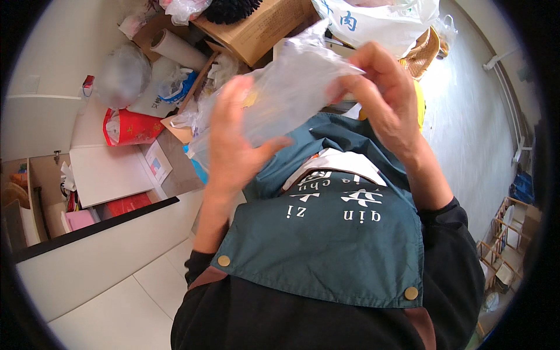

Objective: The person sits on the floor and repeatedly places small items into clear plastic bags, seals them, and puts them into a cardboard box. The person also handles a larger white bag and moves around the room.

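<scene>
A clear plastic bag (284, 92) is stretched between my two hands, above the lap of a dark green apron (332, 253). My right hand (385, 96) pinches the bag's right end between thumb and fingers. My left hand (236, 135), somewhat blurred, lies against the bag's left part with the thumb spread; whether its fingers grip the film cannot be told. Something yellow shows faintly through or on the film near the left fingers.
A cardboard box (258, 30) and a white plastic bag with writing (376, 26) lie beyond my hands. Left are a roll of white material (179, 50), a red bag (133, 127) and an open cabinet drawer (109, 175). A wooden rack (503, 245) stands far right.
</scene>
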Available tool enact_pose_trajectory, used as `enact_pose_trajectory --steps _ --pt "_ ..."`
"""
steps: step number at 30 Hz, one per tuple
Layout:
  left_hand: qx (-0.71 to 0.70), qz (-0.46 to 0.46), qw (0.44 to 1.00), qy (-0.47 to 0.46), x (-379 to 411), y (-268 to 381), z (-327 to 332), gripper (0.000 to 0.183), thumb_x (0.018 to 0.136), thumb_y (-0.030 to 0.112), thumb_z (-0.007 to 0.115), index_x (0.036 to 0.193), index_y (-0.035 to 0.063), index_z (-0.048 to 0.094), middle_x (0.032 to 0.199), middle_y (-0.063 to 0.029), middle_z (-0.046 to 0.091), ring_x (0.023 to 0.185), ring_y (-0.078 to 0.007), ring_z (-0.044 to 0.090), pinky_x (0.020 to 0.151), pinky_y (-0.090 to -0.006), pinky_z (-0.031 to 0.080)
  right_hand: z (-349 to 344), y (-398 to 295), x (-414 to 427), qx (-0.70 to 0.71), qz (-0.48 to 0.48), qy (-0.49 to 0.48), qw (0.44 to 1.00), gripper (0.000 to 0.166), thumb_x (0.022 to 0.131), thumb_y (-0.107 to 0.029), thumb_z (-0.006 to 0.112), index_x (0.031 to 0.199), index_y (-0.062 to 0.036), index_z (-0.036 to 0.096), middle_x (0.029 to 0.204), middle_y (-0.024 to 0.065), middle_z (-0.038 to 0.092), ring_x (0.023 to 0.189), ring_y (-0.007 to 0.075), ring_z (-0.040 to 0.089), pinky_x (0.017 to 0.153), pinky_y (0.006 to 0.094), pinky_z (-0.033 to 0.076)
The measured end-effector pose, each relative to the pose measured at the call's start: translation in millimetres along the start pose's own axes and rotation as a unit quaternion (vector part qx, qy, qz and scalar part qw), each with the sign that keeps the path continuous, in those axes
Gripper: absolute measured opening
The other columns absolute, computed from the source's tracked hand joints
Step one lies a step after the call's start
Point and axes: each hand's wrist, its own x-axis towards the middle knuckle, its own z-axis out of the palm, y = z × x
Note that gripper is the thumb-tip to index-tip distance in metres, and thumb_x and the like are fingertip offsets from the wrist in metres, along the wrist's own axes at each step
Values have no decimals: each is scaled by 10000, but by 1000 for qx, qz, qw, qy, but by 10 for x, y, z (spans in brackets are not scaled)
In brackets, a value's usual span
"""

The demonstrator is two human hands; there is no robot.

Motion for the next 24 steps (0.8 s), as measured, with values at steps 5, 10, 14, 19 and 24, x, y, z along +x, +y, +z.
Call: enact_pose_trajectory --steps 5,10,14,19,24 --pt "-264 -194 945 19 346 -59 -78 174 902 151 592 980 -2 623 930 -147 674 831 -237 653 793 -360 518 -36 82 322 56 -176 -11 983 600 890 -262 649 1363 -49 346 1352 182 440 1201 279 509 984 391 437" --pt "-560 -201 801 65 599 -340 -641 146 921 154 573 976 24 608 937 -151 671 834 -264 652 786 -435 537 -283 720 333 -22 17 42 999 955 782 -503 710 1460 -53 210 1430 250 330 1335 363 348 1102 464 286" --pt "-634 -241 733 56 635 -530 -601 163 915 179 595 980 29 602 939 -166 668 863 -305 656 790 -475 541 -172 881 369 -40 89 6 995 934 782 -527 695 1451 -42 259 1381 219 416 1302 327 400 1074 429 323" --pt "-690 -254 678 1 600 -889 -481 230 940 199 556 1056 4 591 1075 -198 641 955 -342 640 847 -483 524 -209 980 502 111 156 -8 982 352 962 -341 537 1154 -68 648 988 -19 612 863 58 558 803 202 452" --pt "-632 -278 720 72 550 -1166 -357 454 957 343 517 1232 -18 497 1266 -261 530 1119 -387 563 946 -492 464 -364 1055 436 175 153 51 971 328 995 -327 469 1098 -99 680 698 -92 436 652 10 348 577 160 275"
